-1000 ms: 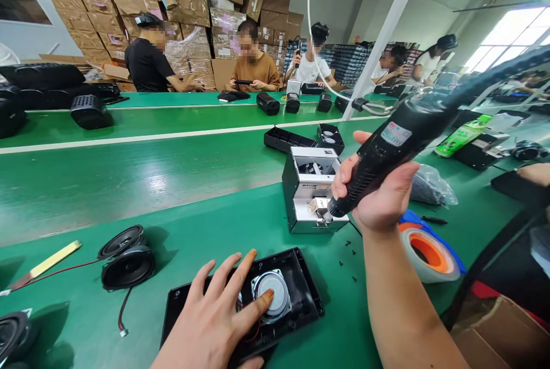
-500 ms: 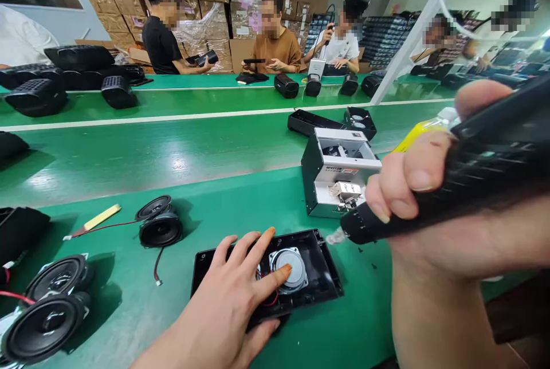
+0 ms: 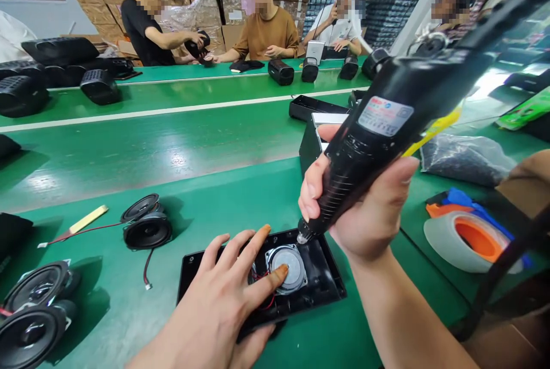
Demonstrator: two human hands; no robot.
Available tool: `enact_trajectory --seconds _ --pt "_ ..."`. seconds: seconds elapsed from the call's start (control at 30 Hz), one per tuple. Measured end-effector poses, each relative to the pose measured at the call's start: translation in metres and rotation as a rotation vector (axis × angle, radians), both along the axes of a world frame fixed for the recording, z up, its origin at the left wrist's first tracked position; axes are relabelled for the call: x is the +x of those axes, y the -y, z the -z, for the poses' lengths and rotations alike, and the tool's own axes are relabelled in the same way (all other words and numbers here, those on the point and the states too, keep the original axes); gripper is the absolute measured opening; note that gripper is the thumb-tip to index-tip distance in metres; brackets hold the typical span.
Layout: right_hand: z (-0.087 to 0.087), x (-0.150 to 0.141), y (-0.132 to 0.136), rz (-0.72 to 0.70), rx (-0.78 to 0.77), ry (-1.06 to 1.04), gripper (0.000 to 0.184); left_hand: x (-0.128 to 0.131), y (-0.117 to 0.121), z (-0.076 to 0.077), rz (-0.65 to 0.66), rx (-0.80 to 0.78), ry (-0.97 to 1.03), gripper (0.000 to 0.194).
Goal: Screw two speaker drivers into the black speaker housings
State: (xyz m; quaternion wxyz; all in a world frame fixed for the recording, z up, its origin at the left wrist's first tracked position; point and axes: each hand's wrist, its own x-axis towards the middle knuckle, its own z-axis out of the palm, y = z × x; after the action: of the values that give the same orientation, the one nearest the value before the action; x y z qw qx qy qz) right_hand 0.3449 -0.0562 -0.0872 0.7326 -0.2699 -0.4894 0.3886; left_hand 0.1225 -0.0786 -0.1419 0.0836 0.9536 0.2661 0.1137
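A black plastic speaker housing (image 3: pixel 322 286) lies on the green bench in front of me, with a silver speaker driver (image 3: pixel 290 265) seated in it. My left hand (image 3: pixel 223 300) rests flat on the housing, fingers spread, one fingertip pressing the driver. My right hand (image 3: pixel 365 208) grips a black electric screwdriver (image 3: pixel 387 122), tilted, its tip down at the housing's upper right corner beside the driver. A white screw feeder box (image 3: pixel 310 140) stands just behind, mostly hidden by the screwdriver.
Loose black speaker cones (image 3: pixel 146 226) with wires lie at left, more at the bottom left (image 3: pixel 36 306). A roll of tape (image 3: pixel 468 240) and a plastic bag (image 3: pixel 466 157) sit at right. Several people work across the green conveyor (image 3: pixel 150 145).
My right hand has brought the screwdriver from the screw feeder down and left to the housing's corner. My left hand has stayed on the housing.
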Motion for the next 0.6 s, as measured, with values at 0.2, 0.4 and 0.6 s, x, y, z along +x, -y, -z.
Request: enact_trajectory --seconds 0.2,0.4,0.6 --pt "0.010 0.002 -0.007 -0.043 0.038 0.002 0.055 -0.001 -0.003 0.003 0.000 0.042 -0.017 0.072" --pt "0.016 0.004 -0.009 -0.076 0.088 0.050 0.056 0.001 -0.008 -0.003 0.011 0.012 0.005 0.055" --pt "0.020 0.004 -0.010 -0.075 0.050 0.038 0.057 0.000 -0.009 0.000 0.025 0.025 0.005 0.058"
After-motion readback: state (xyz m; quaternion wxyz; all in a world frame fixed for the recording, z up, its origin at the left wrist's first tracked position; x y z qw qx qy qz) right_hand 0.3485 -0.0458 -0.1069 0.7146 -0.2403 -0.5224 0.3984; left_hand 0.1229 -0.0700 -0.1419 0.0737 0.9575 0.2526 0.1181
